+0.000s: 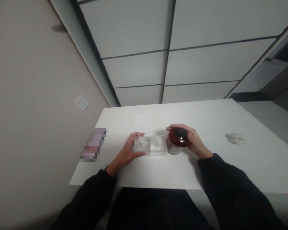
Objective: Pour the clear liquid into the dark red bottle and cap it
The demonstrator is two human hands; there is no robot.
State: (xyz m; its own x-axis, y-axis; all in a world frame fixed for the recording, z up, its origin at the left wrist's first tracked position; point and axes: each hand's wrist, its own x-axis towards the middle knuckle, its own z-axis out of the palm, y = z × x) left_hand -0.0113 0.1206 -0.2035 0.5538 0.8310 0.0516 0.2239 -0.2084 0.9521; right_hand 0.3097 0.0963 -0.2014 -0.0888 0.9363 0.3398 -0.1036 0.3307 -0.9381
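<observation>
Two clear, square pump bottles stand side by side on the white table. My left hand is wrapped round the left pump bottle, thumb along its near side and fingers along its far side. Touching it on the right is the second pump bottle. A dark red-brown bottle with a black cap and a pale label stands just right of the pair. Around its far and right sides curls my right hand, gripping it. Some of the right fingers are hidden behind this bottle.
On the table's left side lies a blurred-out pinkish flat object. A crumpled whitish cloth or tissue lies on the right. Beyond the table are white panelled doors; a wall with a socket is at the left.
</observation>
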